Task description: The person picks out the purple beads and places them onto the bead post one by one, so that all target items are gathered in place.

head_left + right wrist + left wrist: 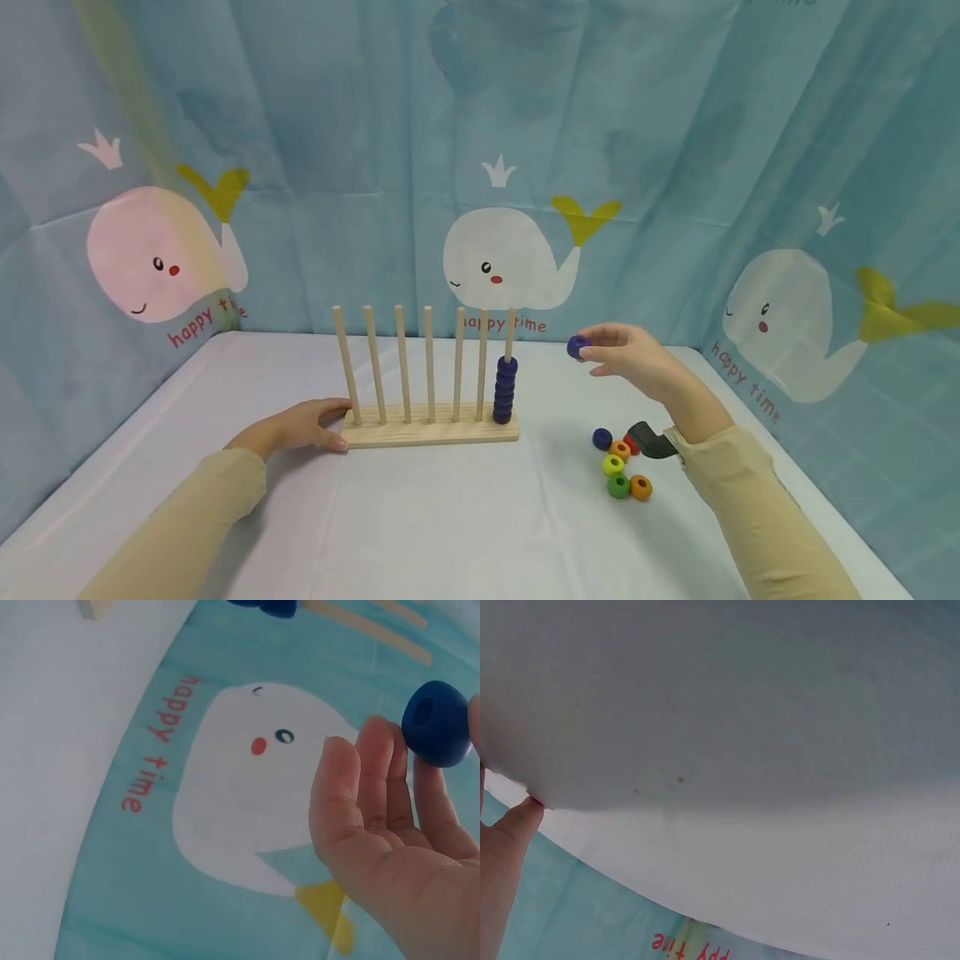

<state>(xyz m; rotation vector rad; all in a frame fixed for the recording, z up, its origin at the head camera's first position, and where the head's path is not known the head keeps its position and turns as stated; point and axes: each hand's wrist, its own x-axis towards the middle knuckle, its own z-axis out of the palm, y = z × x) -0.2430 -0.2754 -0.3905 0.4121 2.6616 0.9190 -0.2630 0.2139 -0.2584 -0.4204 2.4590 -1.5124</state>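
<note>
A wooden peg rack (431, 433) stands on the table, with several upright pegs in a row along its base. Dark blue beads (505, 390) are stacked on its rightmost peg, whose top is bare. My left hand (306, 425) holds the left end of the base, thumb at the front and fingers behind. To the right of the rack, my right hand (626, 358) is raised, pinching one blue bead (436, 724) between thumb and fingers. The bead's hole shows in the right wrist view. In the left wrist view only part of the left hand (502, 862) appears.
Loose beads lie on the table below the right forearm: a blue bead (602, 438), a yellow bead (613, 465), a green bead (618, 487), two orange ones and a partly hidden red bead (632, 444). A blue whale-print curtain (360, 167) encloses the white table (420, 525).
</note>
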